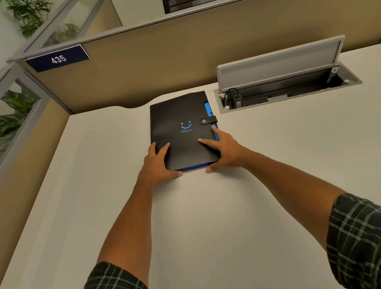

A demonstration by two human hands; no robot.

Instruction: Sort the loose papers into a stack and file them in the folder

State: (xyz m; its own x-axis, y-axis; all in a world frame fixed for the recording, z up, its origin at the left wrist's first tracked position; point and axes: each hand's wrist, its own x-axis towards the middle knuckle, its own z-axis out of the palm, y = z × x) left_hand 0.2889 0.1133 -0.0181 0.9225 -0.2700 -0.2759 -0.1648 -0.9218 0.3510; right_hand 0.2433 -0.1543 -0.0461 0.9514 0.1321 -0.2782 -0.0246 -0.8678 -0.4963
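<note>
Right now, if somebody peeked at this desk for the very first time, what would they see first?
Probably the black folder with a blue smiley face, lying shut in the middle of the white desk. The left hand and right hand hold its near corners. Next, the open cable hatch to its right and the blue 435 sign up on the divider.

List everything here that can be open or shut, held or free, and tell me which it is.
Folder: shut, flat on the desk.
Snap strap: fastened.
Left hand: grips the folder's near left corner.
Right hand: grips its near right corner.
Cable box lid: raised open.
</note>
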